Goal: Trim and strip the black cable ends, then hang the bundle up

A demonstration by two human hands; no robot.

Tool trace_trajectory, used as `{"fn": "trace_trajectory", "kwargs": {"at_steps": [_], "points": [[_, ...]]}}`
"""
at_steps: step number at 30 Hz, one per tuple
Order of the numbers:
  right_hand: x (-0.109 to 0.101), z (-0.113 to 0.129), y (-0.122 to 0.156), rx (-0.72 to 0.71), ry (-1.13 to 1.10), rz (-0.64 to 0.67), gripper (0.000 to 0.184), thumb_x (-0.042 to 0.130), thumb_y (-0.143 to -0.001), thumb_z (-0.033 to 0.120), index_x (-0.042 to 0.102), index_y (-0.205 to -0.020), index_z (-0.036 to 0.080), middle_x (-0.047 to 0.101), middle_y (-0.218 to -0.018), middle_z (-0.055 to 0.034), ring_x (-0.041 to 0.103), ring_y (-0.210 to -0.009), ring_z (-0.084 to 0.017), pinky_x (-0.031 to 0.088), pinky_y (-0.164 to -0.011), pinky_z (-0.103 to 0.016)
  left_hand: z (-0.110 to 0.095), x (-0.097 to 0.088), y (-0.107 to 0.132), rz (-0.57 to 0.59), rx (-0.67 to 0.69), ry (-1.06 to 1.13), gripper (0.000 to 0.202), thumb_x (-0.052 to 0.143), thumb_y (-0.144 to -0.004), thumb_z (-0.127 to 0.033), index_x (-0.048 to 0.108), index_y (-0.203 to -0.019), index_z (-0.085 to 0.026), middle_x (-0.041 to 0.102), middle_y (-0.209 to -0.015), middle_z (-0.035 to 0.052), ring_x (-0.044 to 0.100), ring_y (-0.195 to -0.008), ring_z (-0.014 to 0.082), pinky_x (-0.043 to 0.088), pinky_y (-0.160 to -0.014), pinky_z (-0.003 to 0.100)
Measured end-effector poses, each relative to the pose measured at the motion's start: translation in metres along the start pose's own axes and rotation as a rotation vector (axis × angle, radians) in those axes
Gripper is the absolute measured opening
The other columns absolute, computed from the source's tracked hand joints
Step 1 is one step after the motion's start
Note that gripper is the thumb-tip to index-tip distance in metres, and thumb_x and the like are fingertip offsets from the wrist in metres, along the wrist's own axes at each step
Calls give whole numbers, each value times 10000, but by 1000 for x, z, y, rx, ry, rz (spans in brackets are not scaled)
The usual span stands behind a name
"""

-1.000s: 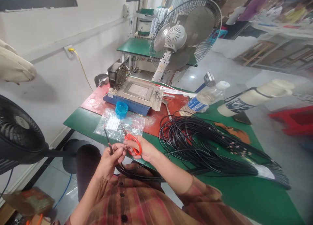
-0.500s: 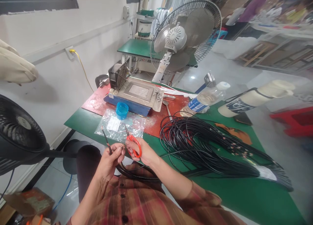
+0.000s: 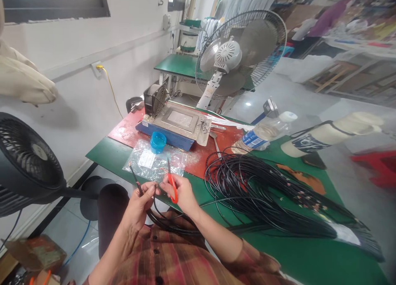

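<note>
My left hand [image 3: 140, 202] pinches a thin black cable [image 3: 136, 181] whose end sticks up past my fingers. My right hand [image 3: 182, 192] grips red-handled scissors [image 3: 172, 182], blades pointing up, right beside the left hand's fingertips. Both hands hover just in front of the near edge of the green table [image 3: 309, 243]. The cable runs down from my left hand across my lap. A big bundle of black cables [image 3: 253, 190] lies on the table to the right of my hands.
Behind my hands lie a clear plastic bag [image 3: 154, 163], a blue cap [image 3: 157, 141] and a flat metal machine [image 3: 176, 124]. A water bottle [image 3: 262, 132], a white flask [image 3: 328, 132] and a white fan [image 3: 238, 54] stand farther back. A black fan [image 3: 24, 161] is at left.
The scissors have turned from a slant to nearly upright in my right hand. The view has shifted slightly, and both hands stay together at the table edge.
</note>
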State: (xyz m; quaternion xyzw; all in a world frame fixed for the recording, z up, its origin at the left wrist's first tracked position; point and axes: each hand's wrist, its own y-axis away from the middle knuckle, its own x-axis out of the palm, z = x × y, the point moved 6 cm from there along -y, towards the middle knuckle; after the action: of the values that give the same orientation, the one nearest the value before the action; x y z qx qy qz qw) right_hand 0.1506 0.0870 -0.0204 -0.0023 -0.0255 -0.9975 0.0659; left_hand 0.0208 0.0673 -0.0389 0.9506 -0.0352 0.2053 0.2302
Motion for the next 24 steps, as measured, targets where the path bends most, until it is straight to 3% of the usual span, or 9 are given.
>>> {"fn": "trace_trajectory", "kwargs": {"at_steps": [2, 5, 8, 17, 20, 22, 24], "points": [[-2, 16, 7, -327, 321, -39, 206, 607, -801, 343, 602, -711, 158, 570, -643, -22, 497, -569, -108, 381, -525, -232, 3, -5, -2, -73, -36, 56, 233, 722, -678, -310, 605, -685, -108, 532, -632, -25, 187, -392, -7, 97, -370, 184], [10, 30, 24, -816, 724, 43, 153, 497, -870, 209, 645, -881, 172, 616, -720, -42, 519, -652, -126, 376, -585, -252, 7, -10, -3, -149, -84, 199, 223, 760, -622, -263, 623, -735, -128, 578, -664, -11, 322, -404, 11, 149, -353, 164], [21, 29, 32, -1080, 968, 125, 199, 456, -890, 184, 626, -992, 167, 619, -732, -38, 515, -671, -129, 336, -564, -263, 11, -8, -2, -117, -136, 318, 201, 756, -621, -226, 630, -746, -133, 599, -661, 2, 385, -412, 29, 226, -353, 163], [31, 36, 31, -1315, 1103, 167, 165, 488, -865, 156, 626, -955, 158, 638, -718, -26, 501, -609, -124, 284, -508, -288, 17, 1, -4, 32, -233, 525, 171, 715, -691, -233, 602, -709, -106, 453, -498, -64, 219, -345, -15, 201, -324, 122], [28, 40, 26, -1357, 1117, 164, 175, 486, -857, 164, 641, -937, 179, 636, -695, -25, 508, -596, -128, 310, -508, -279, 15, 1, -5, -11, -203, 534, 168, 722, -681, -211, 598, -730, -108, 470, -525, -57, 247, -354, -10, 203, -322, 125], [19, 48, 10, -1259, 1051, 73, 186, 480, -857, 194, 654, -921, 186, 628, -680, -40, 519, -606, -140, 356, -536, -276, 13, -5, -5, -103, -166, 482, 213, 732, -664, -183, 611, -822, -107, 529, -593, -26, 331, -388, 3, 176, -315, 121], [1, 57, -19, -990, 912, -96, 221, 459, -867, 249, 666, -887, 177, 622, -691, -63, 536, -638, -154, 406, -597, -282, 11, -9, -4, -135, -149, 444, 284, 722, -682, -196, 603, -928, -118, 500, -561, -41, 343, -394, 12, 152, -316, 117]]}}
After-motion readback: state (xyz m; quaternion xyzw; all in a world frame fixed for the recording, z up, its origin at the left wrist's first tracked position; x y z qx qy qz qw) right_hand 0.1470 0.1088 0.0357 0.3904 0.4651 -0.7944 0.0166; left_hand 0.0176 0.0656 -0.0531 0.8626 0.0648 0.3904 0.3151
